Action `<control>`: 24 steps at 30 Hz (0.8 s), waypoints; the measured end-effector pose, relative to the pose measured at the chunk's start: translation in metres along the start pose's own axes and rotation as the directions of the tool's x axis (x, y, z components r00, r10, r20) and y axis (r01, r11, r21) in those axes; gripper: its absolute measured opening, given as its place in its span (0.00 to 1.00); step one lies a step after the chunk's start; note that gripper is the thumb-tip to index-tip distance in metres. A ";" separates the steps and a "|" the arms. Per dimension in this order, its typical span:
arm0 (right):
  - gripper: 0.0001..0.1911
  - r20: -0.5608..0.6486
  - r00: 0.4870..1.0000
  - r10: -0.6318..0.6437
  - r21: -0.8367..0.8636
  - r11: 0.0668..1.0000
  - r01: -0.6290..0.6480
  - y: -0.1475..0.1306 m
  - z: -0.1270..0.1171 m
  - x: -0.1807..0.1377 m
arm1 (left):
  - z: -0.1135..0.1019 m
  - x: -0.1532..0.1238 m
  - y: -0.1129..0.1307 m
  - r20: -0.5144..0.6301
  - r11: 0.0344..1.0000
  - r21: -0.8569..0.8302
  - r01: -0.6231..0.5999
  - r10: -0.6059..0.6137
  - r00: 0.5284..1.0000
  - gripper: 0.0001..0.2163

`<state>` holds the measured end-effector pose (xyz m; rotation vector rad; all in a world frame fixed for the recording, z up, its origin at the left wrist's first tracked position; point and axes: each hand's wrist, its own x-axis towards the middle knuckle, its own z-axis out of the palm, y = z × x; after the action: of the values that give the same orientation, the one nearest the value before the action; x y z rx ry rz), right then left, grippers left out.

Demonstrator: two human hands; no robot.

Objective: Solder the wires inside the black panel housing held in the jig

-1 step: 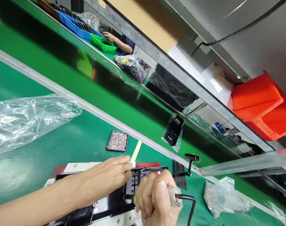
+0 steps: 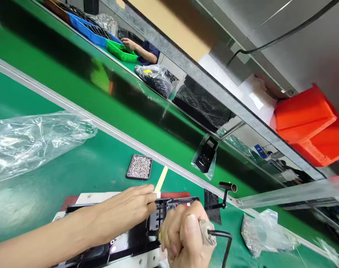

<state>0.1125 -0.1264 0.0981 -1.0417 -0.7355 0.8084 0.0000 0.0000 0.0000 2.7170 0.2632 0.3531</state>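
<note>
My right hand [image 2: 183,234] is wrapped round a corded electric screwdriver [image 2: 207,233], its cable leaving the near end of the grip. The tool's tip is hidden behind my fist. Below both hands lies a black plastic housing [image 2: 136,240] in a white fixture [image 2: 98,196], partly covered by my forearm. My left hand [image 2: 133,204] rests over the housing's upper side, fingers stretched out towards the right and thumb out of sight. Just beyond it, a small black tray [image 2: 139,167] is full of tiny metal screws.
A clear plastic bag [image 2: 38,143] lies at left. Beyond the metal rail runs a green conveyor belt [image 2: 113,108] carrying a bagged black part [image 2: 206,154]. A metal tube holder [image 2: 227,188] and a bag of small parts [image 2: 253,234] are at right. Across the belt, a co-worker's hand [image 2: 129,43] touches a green bin.
</note>
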 end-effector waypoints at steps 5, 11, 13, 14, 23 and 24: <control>0.25 0.177 0.979 -0.103 0.036 0.995 0.098 0.013 -0.021 0.009 | -0.006 0.000 0.000 0.017 1.000 -0.007 -0.018 0.018 1.000 0.13; 0.24 0.134 0.988 -0.081 0.012 0.997 0.080 0.013 -0.020 0.008 | -0.028 -0.002 0.004 -0.033 0.990 -0.144 -0.011 0.007 0.999 0.14; 0.26 0.073 0.996 -0.040 -0.004 0.999 0.040 0.008 -0.014 0.004 | -0.032 -0.002 0.004 -0.044 0.981 -0.193 0.009 -0.017 0.999 0.14; 0.27 0.064 0.997 -0.032 -0.004 0.999 0.032 0.005 -0.011 0.003 | -0.033 -0.002 0.004 -0.042 0.977 -0.214 0.019 -0.029 0.999 0.14; 0.26 0.091 0.995 -0.042 -0.026 0.999 0.044 0.006 -0.013 0.004 | -0.032 -0.005 0.004 0.093 0.939 -0.304 0.160 -0.138 0.986 0.18; 0.25 0.097 0.994 -0.052 -0.029 0.998 0.055 0.008 -0.016 0.005 | -0.032 -0.005 0.004 0.111 0.936 -0.307 0.173 -0.146 0.983 0.18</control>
<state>0.1265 -0.1268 0.0861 -1.0124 -0.8568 0.8077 -0.0126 0.0062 0.0293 2.3695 0.3672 0.2093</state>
